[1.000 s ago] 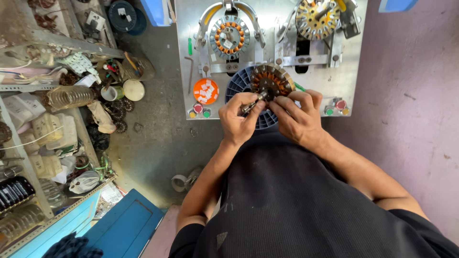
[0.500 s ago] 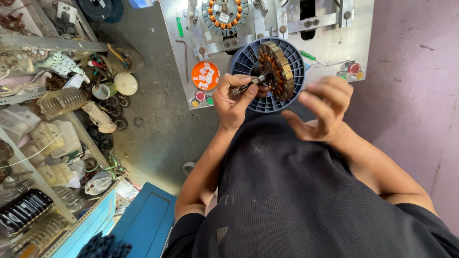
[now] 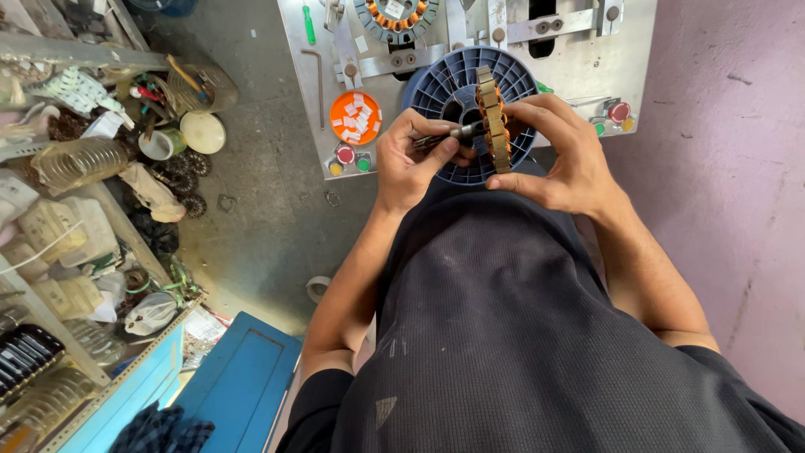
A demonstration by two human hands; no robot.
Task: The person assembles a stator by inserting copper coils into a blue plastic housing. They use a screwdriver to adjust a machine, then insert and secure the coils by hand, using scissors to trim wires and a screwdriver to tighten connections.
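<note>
I saw my right hand (image 3: 560, 159) closed round a stator core (image 3: 495, 126), wound w/ copper, held on edge, thumb under it and fingers curled over the top. My left hand (image 3: 412, 161) pinched a thin metal tool (image 3: 449, 136), tip touching the stator's side. Both sat in front of a blue plastic spool (image 3: 444, 88) lying on a metal bench plate (image 3: 587, 71). Just left of the spool: orange dish (image 3: 354, 117) w/ small white slips, red and green buttons (image 3: 352, 158) below it. A second stator (image 3: 396, 17) sat on a fixture at the plate's far edge. Cluttered shelves (image 3: 75, 210) well apart on the left, blue box (image 3: 239, 382) on the floor near my left elbow.
</note>
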